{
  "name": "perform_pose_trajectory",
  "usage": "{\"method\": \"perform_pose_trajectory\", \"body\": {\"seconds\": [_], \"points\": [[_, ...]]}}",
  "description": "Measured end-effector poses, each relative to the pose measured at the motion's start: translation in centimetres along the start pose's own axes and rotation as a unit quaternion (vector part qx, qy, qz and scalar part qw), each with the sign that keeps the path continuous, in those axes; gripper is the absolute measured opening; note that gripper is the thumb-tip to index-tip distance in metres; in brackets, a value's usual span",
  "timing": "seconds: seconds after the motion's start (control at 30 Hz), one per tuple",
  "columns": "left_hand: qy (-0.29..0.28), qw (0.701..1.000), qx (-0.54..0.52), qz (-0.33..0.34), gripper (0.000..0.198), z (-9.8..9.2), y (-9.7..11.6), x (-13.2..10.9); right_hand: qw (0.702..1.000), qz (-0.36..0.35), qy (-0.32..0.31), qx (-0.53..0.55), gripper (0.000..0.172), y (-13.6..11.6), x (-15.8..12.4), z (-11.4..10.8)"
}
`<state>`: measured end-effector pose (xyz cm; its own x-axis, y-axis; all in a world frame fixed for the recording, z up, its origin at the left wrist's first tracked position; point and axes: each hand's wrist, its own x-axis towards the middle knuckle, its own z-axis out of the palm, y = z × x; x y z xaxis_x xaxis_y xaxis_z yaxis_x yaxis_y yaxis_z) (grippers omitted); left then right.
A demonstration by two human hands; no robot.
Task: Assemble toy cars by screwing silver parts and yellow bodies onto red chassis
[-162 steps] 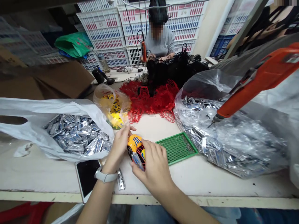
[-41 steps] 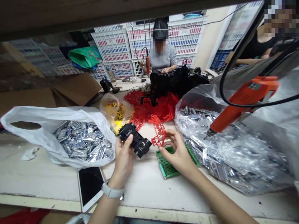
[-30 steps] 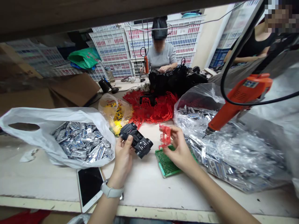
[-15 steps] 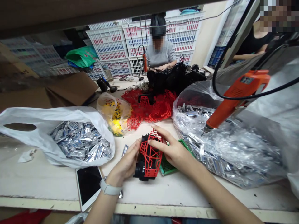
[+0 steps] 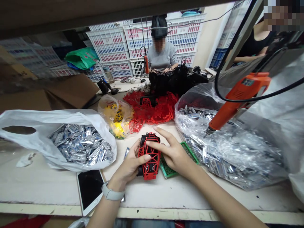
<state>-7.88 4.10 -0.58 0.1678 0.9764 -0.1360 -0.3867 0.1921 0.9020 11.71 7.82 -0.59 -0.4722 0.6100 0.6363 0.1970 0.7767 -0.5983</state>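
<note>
The left hand pinches the black chassis and the red frame lying over it, thumb across the frame, its other fingers mostly hidden. The right hand lays a fingertip on the frame's upper part; its thumb is hidden, so whether it grips cannot be told. Behind that hand, a green tray is partly covered, its contents hard to make out. Farther out, a white bag and a large clear bag hold silver packets; a small bag holds yellow pieces.
</note>
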Motion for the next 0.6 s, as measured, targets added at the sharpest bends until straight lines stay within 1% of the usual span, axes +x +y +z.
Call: {"method": "perform_pose_trajectory", "body": {"seconds": [0.03, 0.07, 0.13, 0.17, 0.23, 0.3, 0.37, 0.47, 0.6], "points": [[0.010, 1.000, 0.007, 0.003, 0.072, -0.1, 0.0, 0.1, 0.999, 0.016, 0.027, 0.001, 0.048, 0.1, -0.1, 0.2], [0.017, 1.000, 0.012, 0.008, 0.070, -0.2, -0.1, 0.1, 0.997, 0.049, 0.053, 0.016, 0.048, 0.1, -0.2, 0.4], [0.024, 0.999, 0.009, 0.025, 0.066, -0.4, -0.4, 0.3, 0.984, 0.136, 0.076, 0.084, 0.045, -0.1, -0.4, 1.0], [0.027, 0.999, 0.005, 0.035, 0.064, -0.5, -0.6, 0.4, 0.973, 0.178, 0.068, 0.133, 0.046, -0.3, -0.4, 1.3], [0.031, 0.998, 0.000, 0.051, 0.063, -0.7, -0.9, 0.5, 0.942, 0.234, 0.026, 0.239, 0.055, -0.6, -0.5, 1.8], [0.025, 0.998, 0.001, 0.055, 0.063, -0.7, -1.1, 0.5, 0.915, 0.253, -0.009, 0.313, 0.062, -0.8, -0.4, 2.2], [0.018, 0.998, 0.007, 0.056, 0.063, -0.6, -1.1, 0.5, 0.900, 0.260, -0.020, 0.349, 0.064, -0.9, -0.4, 2.4], [0.015, 0.998, 0.024, 0.049, 0.061, -0.3, -0.9, 0.4, 0.894, 0.265, -0.009, 0.361, 0.062, -0.8, -0.4, 2.5], [0.024, 0.996, 0.066, 0.062, 0.060, 0.0, -0.8, 0.5, 0.899, 0.266, 0.018, 0.348, 0.054, -0.5, -0.4, 2.5]]}}
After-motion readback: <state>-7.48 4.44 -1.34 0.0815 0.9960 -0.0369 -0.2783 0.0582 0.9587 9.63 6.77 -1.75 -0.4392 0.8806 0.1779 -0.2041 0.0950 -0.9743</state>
